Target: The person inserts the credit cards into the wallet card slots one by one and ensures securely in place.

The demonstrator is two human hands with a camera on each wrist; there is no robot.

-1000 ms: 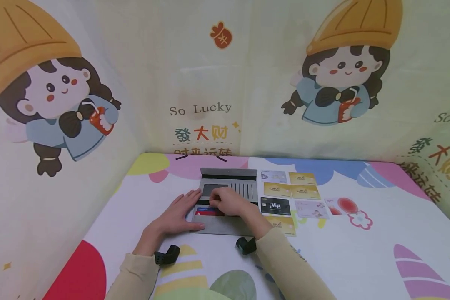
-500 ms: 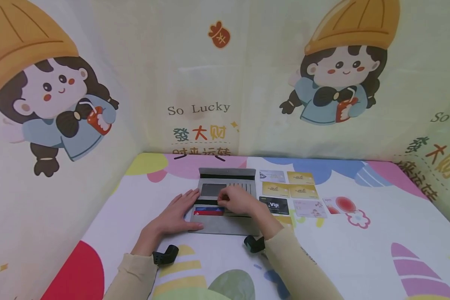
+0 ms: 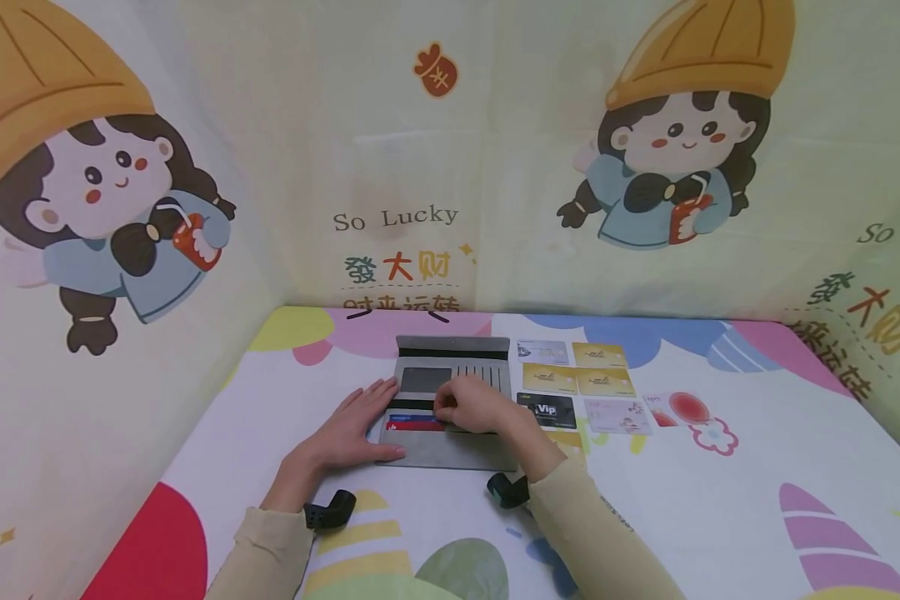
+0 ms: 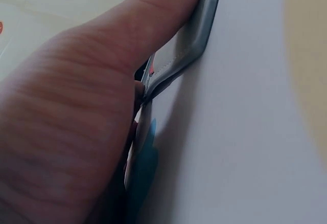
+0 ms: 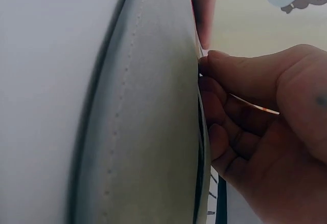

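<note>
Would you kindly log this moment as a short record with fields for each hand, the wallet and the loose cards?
left hand: left hand lies flat, fingers straight, pressing the left edge of the grey wallet
right hand: right hand has curled fingers pinching a card at the wallet's slots
wallet: open flat on the table; a red card shows in a slot
loose cards: gold cards, a black VIP card and pale cards lie right of the wallet
</note>
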